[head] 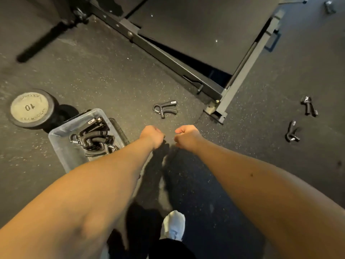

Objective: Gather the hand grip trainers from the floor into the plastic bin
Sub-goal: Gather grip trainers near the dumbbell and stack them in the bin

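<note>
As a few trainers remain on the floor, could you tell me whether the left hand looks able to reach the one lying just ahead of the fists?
Probably yes: the left hand holds nothing, and only bare floor lies between it and the grip trainer, though bending may be needed.
</note>
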`<control>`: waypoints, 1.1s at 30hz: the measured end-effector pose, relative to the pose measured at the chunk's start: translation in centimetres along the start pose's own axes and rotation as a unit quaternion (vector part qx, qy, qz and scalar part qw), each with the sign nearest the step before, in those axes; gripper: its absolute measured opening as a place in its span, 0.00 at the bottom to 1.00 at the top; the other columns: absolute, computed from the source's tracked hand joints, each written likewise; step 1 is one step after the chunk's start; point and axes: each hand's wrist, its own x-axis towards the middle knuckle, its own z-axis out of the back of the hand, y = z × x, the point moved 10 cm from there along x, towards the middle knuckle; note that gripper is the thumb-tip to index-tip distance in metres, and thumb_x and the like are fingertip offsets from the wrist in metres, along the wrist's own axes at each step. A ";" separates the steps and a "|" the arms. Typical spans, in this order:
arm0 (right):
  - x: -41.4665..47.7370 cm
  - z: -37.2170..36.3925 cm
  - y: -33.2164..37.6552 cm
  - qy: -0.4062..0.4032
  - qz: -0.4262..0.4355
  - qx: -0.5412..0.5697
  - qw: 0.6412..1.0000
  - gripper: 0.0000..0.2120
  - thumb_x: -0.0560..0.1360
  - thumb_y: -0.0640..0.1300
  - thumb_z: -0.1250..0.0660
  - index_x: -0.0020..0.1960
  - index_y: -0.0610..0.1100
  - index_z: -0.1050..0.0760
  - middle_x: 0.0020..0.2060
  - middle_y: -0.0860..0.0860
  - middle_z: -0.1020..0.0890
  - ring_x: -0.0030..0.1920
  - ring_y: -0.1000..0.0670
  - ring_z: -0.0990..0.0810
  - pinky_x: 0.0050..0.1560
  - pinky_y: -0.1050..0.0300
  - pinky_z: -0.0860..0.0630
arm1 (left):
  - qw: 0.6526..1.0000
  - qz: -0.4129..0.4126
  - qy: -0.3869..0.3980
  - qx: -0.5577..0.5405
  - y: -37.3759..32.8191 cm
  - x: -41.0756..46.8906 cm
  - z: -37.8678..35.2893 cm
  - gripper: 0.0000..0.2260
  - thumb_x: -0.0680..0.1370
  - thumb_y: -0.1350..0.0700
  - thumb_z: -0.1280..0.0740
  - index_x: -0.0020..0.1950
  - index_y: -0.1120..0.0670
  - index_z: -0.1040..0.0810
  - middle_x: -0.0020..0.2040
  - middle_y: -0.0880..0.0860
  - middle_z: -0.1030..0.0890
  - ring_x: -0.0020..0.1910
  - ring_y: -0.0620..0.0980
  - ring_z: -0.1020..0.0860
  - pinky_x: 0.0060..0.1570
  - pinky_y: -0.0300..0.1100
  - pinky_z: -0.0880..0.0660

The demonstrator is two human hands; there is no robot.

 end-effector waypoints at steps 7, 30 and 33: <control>6.2 3.0 4.0 -0.023 0.016 -0.097 0.995 0.06 0.73 0.42 0.30 0.41 0.51 0.24 0.46 0.46 0.16 0.48 0.45 0.16 0.52 0.48 0.17 | 0.999 0.043 -0.029 0.005 -2.4 4.7 1.9 0.07 0.76 0.54 0.30 0.49 0.58 0.20 0.48 0.57 0.18 0.45 0.57 0.21 0.42 0.43 0.27; 31.2 -5.7 -1.2 -0.054 0.148 -0.492 0.856 0.22 0.79 0.46 0.36 0.73 0.48 0.33 0.68 0.44 0.28 0.69 0.40 0.32 0.67 0.42 0.33 | 0.970 -0.005 -0.157 0.187 3.4 27.5 -6.5 0.13 0.77 0.49 0.30 0.57 0.55 0.21 0.55 0.55 0.18 0.55 0.58 0.19 0.48 0.48 0.24; 31.2 -5.4 -3.9 -0.038 0.092 -0.395 0.913 0.13 0.78 0.48 0.33 0.62 0.47 0.25 0.60 0.45 0.21 0.63 0.41 0.24 0.65 0.44 0.29 | 0.956 -0.030 -0.156 0.247 3.4 26.9 -6.1 0.11 0.79 0.51 0.32 0.58 0.55 0.19 0.56 0.55 0.18 0.56 0.58 0.19 0.51 0.50 0.23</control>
